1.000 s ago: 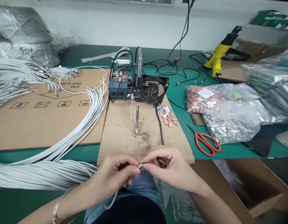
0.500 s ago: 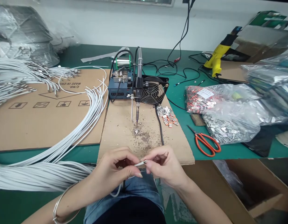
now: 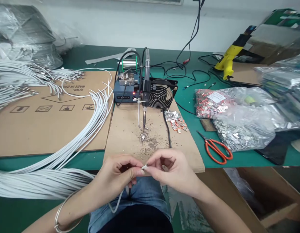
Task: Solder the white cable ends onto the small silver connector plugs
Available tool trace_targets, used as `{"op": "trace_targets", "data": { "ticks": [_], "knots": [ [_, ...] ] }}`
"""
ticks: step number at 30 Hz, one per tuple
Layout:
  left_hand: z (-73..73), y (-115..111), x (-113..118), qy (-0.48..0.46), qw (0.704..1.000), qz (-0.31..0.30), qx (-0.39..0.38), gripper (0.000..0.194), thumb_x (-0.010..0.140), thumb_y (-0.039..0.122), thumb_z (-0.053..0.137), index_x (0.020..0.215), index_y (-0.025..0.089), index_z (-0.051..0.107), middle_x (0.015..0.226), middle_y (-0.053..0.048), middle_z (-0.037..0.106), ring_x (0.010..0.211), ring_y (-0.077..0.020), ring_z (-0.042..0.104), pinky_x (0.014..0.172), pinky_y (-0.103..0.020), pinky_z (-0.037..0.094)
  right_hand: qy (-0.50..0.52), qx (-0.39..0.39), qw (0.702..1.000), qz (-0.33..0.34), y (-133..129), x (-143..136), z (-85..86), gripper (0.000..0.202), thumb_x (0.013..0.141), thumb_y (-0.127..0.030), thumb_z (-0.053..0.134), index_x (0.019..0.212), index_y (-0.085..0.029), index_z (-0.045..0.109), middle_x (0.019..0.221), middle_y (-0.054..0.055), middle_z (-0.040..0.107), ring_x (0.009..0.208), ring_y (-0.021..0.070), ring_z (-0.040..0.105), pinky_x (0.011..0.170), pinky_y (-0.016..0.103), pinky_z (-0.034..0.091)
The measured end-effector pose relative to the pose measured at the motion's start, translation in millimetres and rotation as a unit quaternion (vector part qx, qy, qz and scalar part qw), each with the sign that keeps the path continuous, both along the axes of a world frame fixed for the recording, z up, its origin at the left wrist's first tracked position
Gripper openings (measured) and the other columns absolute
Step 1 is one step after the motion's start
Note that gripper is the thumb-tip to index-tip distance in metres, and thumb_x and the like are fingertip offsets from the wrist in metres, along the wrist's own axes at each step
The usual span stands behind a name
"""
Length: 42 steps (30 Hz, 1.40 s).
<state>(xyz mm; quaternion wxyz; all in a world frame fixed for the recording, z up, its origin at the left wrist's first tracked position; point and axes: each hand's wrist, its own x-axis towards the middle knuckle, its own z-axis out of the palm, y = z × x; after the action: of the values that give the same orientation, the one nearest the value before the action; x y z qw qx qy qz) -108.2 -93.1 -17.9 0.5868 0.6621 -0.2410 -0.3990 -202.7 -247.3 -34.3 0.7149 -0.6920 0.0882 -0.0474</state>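
Between my two hands, above the front edge of the cardboard, is the end of a white cable (image 3: 144,167). My left hand (image 3: 120,171) pinches it between thumb and fingers, and the rest hangs in a loop below that hand. The fingertips of my right hand (image 3: 168,166) close on the cable's tip, where the detail is too small to make out. Straight ahead, a soldering iron (image 3: 146,87) stands clamped with its tip pointing down over solder bits. To its right lies a small pile of USB connectors (image 3: 178,123), some with orange parts.
A bundle of white cables (image 3: 89,129) crosses the left cardboard. Behind stand a blue soldering station (image 3: 124,92), a solder spool (image 3: 129,64) and a fan (image 3: 161,97). Orange-handled scissors (image 3: 217,151), bags of connectors (image 3: 244,131) and a yellow heat gun (image 3: 226,63) lie right.
My hands have drawn closer together, the right moving slightly left, and less of the cable end shows between them. The cable loop below hangs lower. A red light on the station now shows.
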Motion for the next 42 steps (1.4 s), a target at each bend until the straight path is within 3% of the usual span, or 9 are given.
{"op": "trace_targets", "data": {
  "ticks": [4,12,15,19,22,29,33,39,42],
  "knots": [
    [0.9,0,-2,-0.097,0.995,-0.024,-0.006,0.008,0.072,0.016,0.066,0.066,0.016,0.071,0.054,0.001,0.057,0.045,-0.0089,0.053,0.042,-0.016,0.042,0.001,-0.073,0.996,0.041,-5,-2,6.3,0.011,0.074,-0.022,0.069,0.066,-0.015,0.065,0.049,-0.002,0.05,0.044,0.0077,0.041,0.039,0.02,0.03],
    [-4.4,-16,-10,0.151,0.987,0.046,-0.028,0.032,0.058,0.039,0.079,0.058,0.013,0.06,0.044,0.001,0.056,0.039,-0.0087,0.05,0.04,-0.018,0.043,-0.135,0.12,0.972,-0.153,26,7,-12.0,0.022,0.071,-0.03,0.072,0.058,-0.02,0.057,0.051,-0.001,0.053,0.045,0.0113,0.045,0.04,0.024,0.034],
    [-5.0,-15,-7,0.15,0.988,0.031,-0.021,0.028,0.061,0.035,0.078,0.061,0.013,0.061,0.044,0.002,0.056,0.04,-0.0086,0.05,0.04,-0.017,0.043,-0.102,0.123,0.981,-0.111,18,8,-10.9,0.024,0.066,-0.03,0.076,0.059,-0.018,0.057,0.052,-0.001,0.054,0.045,0.0103,0.046,0.04,0.022,0.035],
    [-1.8,-9,-5,0.123,0.992,0.005,0.006,0.016,0.064,0.025,0.073,0.061,0.013,0.062,0.048,0.003,0.055,0.042,-0.0078,0.05,0.04,-0.016,0.043,-0.011,0.034,0.999,0.014,-4,4,-0.5,0.018,0.063,-0.024,0.078,0.065,-0.015,0.062,0.048,-0.004,0.047,0.043,0.0071,0.038,0.038,0.019,0.029],
    [-0.8,-8,-6,0.114,0.993,-0.006,0.016,0.012,0.066,0.022,0.069,0.061,0.013,0.063,0.048,0.003,0.054,0.042,-0.0073,0.049,0.041,-0.016,0.042,-0.007,-0.02,0.999,0.049,-11,1,3.9,0.015,0.069,-0.022,0.075,0.064,-0.015,0.063,0.048,-0.004,0.045,0.044,0.0073,0.037,0.039,0.019,0.028],
    [-1.4,-13,-7,0.153,0.987,0.033,-0.022,0.019,0.062,0.027,0.076,0.062,0.013,0.063,0.046,0.003,0.056,0.041,-0.0088,0.051,0.041,-0.018,0.045,-0.131,0.091,0.983,-0.09,11,9,-13.7,0.02,0.069,-0.024,0.073,0.057,-0.017,0.059,0.055,0.0,0.058,0.048,0.0098,0.049,0.042,0.021,0.037],
    [1.4,-11,-6,0.151,0.987,0.047,-0.04,0.018,0.058,0.023,0.08,0.06,0.013,0.065,0.048,0.003,0.058,0.041,-0.0082,0.053,0.042,-0.017,0.046,-0.149,0.14,0.971,-0.126,24,11,-24.2,0.018,0.069,-0.023,0.073,0.06,-0.017,0.059,0.055,-0.001,0.056,0.047,0.01,0.05,0.042,0.02,0.038],
    [-3.4,-11,-8,0.183,0.982,0.033,-0.039,0.03,0.061,0.037,0.078,0.06,0.013,0.062,0.044,0.001,0.058,0.039,-0.0087,0.052,0.04,-0.017,0.045,-0.234,0.135,0.942,-0.2,44,12,-28.4,0.012,0.076,-0.015,0.066,0.067,-0.02,0.061,0.06,-0.002,0.052,0.049,0.0093,0.05,0.044,0.021,0.039],
    [-4.3,-10,-4,0.181,0.983,0.025,-0.026,0.033,0.061,0.04,0.077,0.061,0.012,0.061,0.047,0.002,0.056,0.038,-0.0072,0.05,0.038,-0.015,0.042,-0.228,0.111,0.948,-0.193,44,12,-27.2,0.011,0.078,-0.012,0.063,0.07,-0.02,0.061,0.061,-0.002,0.052,0.052,0.01,0.051,0.047,0.021,0.04]
  ]
}}
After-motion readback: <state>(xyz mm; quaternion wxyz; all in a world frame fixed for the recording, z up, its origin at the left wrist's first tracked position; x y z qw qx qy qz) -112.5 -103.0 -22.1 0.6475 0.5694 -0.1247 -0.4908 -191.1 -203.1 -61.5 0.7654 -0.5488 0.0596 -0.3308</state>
